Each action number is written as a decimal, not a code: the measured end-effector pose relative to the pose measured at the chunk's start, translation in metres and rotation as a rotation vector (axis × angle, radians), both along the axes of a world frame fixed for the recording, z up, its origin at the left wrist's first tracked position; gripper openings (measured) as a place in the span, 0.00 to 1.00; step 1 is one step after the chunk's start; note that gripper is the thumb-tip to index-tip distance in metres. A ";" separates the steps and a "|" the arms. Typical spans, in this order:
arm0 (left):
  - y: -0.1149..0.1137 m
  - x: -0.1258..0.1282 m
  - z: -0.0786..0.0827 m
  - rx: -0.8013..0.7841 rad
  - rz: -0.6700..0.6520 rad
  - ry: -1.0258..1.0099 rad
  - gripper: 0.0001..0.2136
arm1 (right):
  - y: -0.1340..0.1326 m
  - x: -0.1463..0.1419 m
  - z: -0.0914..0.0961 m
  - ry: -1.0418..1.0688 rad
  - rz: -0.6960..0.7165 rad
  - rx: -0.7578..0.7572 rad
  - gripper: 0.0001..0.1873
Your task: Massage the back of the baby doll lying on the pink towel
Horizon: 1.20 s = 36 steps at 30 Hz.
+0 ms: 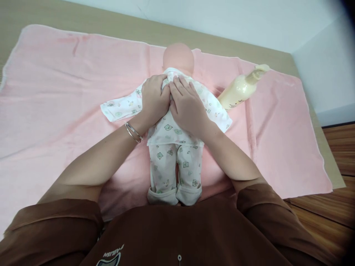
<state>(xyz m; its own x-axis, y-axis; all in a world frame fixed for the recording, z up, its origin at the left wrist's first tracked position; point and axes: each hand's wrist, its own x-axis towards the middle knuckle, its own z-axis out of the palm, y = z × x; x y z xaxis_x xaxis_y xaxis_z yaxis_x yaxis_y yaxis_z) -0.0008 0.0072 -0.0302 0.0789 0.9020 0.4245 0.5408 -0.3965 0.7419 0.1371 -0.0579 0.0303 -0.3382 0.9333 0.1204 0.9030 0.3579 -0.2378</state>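
A baby doll (pixel 177 57) lies on its back on a pink towel (pixel 63 92), head away from me, dressed in a white printed top and trousers (pixel 172 162). My left hand (pixel 153 99) rests on the doll's chest with fingers curled over the top's fabric near the collar. My right hand (pixel 188 105) lies flat beside it on the chest, fingers stretched toward the collar. The two hands touch at the middle of the chest. A silver bangle (pixel 133 132) circles my left wrist.
A cream pump bottle (pixel 241 90) lies on its side on the towel, just right of the doll's arm. The towel covers a wooden table (pixel 83 22) against a white wall. Wooden floor (pixel 338 155) shows past the table's right edge.
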 end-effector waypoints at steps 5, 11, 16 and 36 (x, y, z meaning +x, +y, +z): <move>-0.004 0.000 0.006 -0.027 0.040 0.055 0.09 | 0.031 0.023 -0.003 0.124 -0.220 -0.076 0.36; -0.006 0.003 0.009 -0.048 0.061 0.099 0.10 | 0.008 0.010 -0.003 0.060 -0.208 -0.010 0.37; -0.010 0.004 0.020 -0.070 0.064 0.224 0.15 | -0.001 -0.001 -0.006 0.040 -0.030 0.022 0.35; -0.002 -0.008 0.005 0.050 -0.081 0.365 0.22 | 0.002 0.011 0.013 -0.037 -0.145 -0.048 0.34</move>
<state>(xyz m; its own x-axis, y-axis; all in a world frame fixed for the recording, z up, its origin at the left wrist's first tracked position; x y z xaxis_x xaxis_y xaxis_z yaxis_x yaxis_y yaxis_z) -0.0087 0.0049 -0.0252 0.3033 0.8655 0.3986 0.7314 -0.4795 0.4849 0.1484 -0.0558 0.0432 -0.2029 0.9771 0.0645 0.9528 0.2122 -0.2170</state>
